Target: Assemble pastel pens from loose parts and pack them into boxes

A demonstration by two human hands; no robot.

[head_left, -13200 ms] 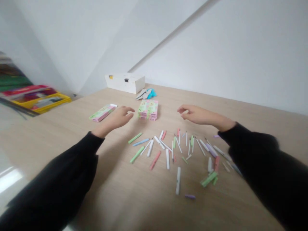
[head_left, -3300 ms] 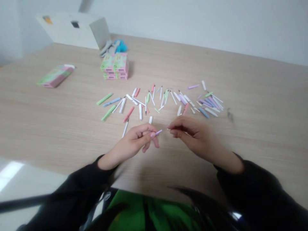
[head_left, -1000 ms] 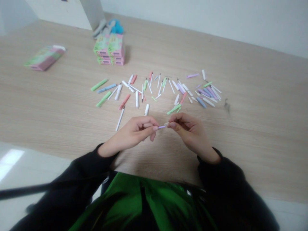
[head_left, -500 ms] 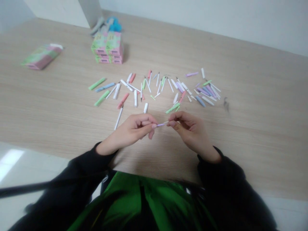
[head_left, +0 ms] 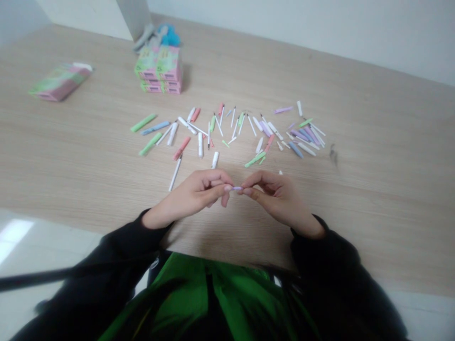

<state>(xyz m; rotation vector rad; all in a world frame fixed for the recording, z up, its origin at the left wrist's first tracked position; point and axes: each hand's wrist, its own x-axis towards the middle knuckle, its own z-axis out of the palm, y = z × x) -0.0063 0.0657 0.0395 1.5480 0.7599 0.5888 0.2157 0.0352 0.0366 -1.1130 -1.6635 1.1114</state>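
My left hand (head_left: 209, 189) pinches one end of a small purple pen part (head_left: 236, 188) between thumb and fingers. At its other end, the thumb and index finger of my right hand (head_left: 268, 192) are closed on it. Only the short purple middle shows; the fingertips hide both ends. Just beyond my left hand lie a white pen piece (head_left: 215, 160) and a slim white refill (head_left: 175, 174). A green pen barrel (head_left: 255, 159) rests on the table beyond my right hand.
Several loose pen barrels, refills and small pieces, such as a red barrel (head_left: 181, 148), spread across the table (head_left: 373, 189). Pink and green boxes (head_left: 159, 71) stand stacked at the back left, near a blue-grey bundle (head_left: 167, 35). Another box (head_left: 62, 83) lies farther left.
My right hand has moved slightly left toward my left hand. The thin pale piece that showed between its fingers and the purple part is no longer visible. Less of the purple part shows.
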